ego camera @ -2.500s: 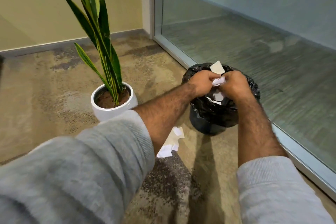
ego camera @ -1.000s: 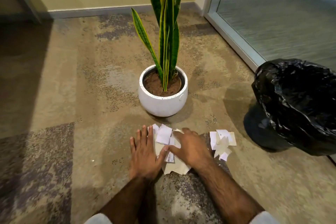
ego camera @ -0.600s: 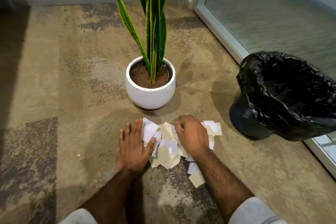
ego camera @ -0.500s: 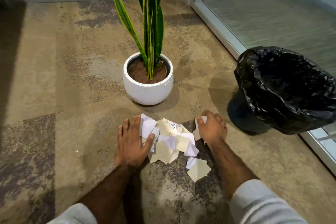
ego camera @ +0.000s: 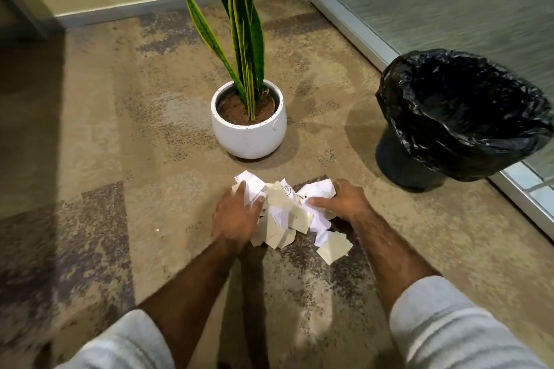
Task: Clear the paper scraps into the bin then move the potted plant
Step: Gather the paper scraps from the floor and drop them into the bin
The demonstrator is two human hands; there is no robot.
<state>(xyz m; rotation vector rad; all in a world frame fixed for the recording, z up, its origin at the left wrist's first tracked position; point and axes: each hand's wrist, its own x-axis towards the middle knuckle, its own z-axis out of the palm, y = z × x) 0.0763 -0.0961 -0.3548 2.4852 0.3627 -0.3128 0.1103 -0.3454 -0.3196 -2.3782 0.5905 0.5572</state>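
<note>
Gathering the scraps, plant untouched.

I had my left hand (ego camera: 236,219) and right hand (ego camera: 344,202) cupped around the paper scraps (ego camera: 284,213) on the floor, not yet clenched; next came lifting them to the bin (ego camera: 461,117), leaving the potted plant (ego camera: 248,126) waiting.

Hands (ego camera: 236,219) around paper scraps (ego camera: 284,213)

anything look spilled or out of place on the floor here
Yes: torn paper scraps lie heaped on the carpet between the left hand and right hand, in front of the potted plant. One loose piece lies just outside the heap. The bin stands upright.
</note>
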